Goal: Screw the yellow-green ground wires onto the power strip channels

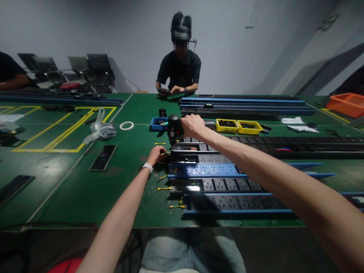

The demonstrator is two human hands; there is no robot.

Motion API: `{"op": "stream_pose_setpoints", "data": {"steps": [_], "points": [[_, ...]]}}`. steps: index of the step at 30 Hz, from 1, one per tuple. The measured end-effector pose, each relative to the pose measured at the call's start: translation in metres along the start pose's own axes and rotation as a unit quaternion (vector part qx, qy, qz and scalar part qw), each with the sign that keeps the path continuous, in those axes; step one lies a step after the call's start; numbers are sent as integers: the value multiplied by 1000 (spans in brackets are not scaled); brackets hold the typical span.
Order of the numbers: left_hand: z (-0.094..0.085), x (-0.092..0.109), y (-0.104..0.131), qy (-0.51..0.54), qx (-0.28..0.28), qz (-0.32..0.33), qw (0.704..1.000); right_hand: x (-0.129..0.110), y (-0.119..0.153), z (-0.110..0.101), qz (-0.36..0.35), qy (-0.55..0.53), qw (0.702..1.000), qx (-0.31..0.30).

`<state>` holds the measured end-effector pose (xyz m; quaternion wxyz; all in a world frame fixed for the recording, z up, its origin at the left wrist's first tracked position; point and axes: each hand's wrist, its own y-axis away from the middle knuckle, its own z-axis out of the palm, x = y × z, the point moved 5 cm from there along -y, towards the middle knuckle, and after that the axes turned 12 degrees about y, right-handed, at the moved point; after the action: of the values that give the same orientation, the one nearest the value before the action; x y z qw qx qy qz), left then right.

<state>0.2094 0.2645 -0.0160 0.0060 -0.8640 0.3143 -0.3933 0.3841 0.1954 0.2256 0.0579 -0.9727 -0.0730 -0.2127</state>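
Note:
My right hand (193, 125) is wrapped round a black cordless drill (174, 127), held upright with its tip pointing down at the left end of a power strip (199, 148). Whether the tip touches the strip I cannot tell. Close by, my left hand (157, 154) pinches a short yellow-green wire (165, 153) at that same end. Several power strips in black and blue housings lie side by side toward me, among them a blue one (210, 169). Similar wires, such as one with a ring end (164, 188), stick out of their left ends.
Beyond the drill stand a blue bin (158, 124) and two yellow bins (250, 127). A phone (102, 157), a tape roll (126, 126) and a plastic bag (102, 129) lie left on the green table (127, 201). Across it, a person (179, 68) works near stacked blue rails (241, 100).

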Motion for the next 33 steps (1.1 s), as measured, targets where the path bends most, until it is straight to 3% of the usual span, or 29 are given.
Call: {"op": "stream_pose_setpoints", "data": {"steps": [33], "points": [[-1,1,0,6,2,-6,1000,2,1,3,8,1,1000,1]]}}
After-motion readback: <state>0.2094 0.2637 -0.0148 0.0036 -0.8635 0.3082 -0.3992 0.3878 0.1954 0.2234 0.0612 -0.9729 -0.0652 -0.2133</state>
